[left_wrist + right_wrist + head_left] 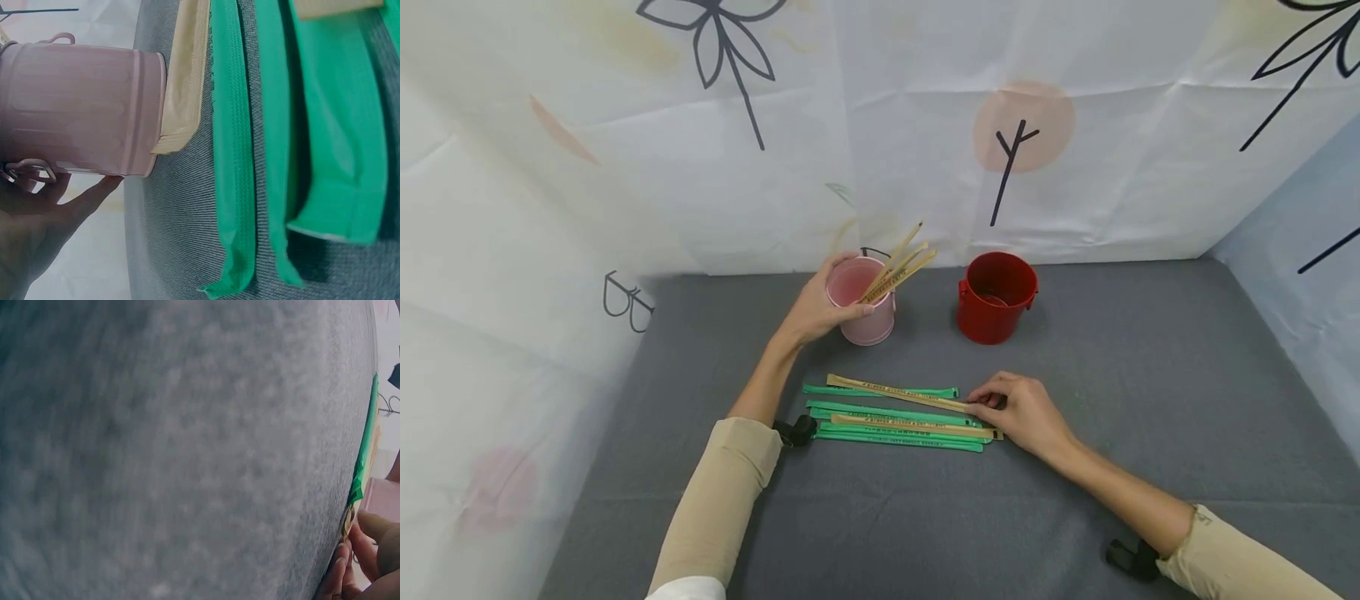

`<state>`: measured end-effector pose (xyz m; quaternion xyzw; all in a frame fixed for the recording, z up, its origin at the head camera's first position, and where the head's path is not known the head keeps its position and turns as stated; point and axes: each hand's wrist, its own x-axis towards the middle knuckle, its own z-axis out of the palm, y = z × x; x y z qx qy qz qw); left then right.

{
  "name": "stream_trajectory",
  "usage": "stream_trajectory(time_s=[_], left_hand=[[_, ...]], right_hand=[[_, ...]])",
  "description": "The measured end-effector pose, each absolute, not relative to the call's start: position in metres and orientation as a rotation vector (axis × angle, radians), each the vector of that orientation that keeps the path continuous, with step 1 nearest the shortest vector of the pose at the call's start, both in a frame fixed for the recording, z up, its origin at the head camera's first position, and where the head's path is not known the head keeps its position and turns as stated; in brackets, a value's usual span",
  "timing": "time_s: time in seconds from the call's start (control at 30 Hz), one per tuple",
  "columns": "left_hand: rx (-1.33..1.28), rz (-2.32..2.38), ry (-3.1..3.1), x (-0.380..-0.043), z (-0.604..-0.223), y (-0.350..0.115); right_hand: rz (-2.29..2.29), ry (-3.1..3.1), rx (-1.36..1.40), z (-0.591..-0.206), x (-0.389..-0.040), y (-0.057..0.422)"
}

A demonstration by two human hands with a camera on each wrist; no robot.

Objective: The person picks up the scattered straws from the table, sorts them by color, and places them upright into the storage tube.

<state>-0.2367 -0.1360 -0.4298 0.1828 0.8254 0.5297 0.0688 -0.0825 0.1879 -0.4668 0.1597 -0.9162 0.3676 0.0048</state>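
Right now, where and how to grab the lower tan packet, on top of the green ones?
Lower tan packet: pinch its right end, as the head view shows it, coming from the right. It lies along the green packets, and that end pokes slightly past theirs, likely giving the easiest pinch. The right hand is close but pinches the upper tan packet.

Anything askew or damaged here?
Slightly askew: one slim tan printed packet, its end pinched by the right hand, slants across the farthest slim green printed packet instead of lying parallel. No damage visible.
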Motion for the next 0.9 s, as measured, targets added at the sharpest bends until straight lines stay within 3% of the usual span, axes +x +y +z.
stream_trajectory(time_s=[0.37,0.6,0.9], left_hand=[[0.536,1.623,2.443,-0.235,-0.432,-0.138],[0.553,1.618,2.429,-0.220,-0.403,-0.131],[0.580,1.652,2.433,-0.238,-0.434,-0.136]], right_hand=[[1.162,-2.858,0.464,-0.467,-0.083,0.184],[1.401,-2.778,0.404,-0.458,-0.088,0.193],[1.701,-2.727,0.209,-0.423,-0.099,0.206]])
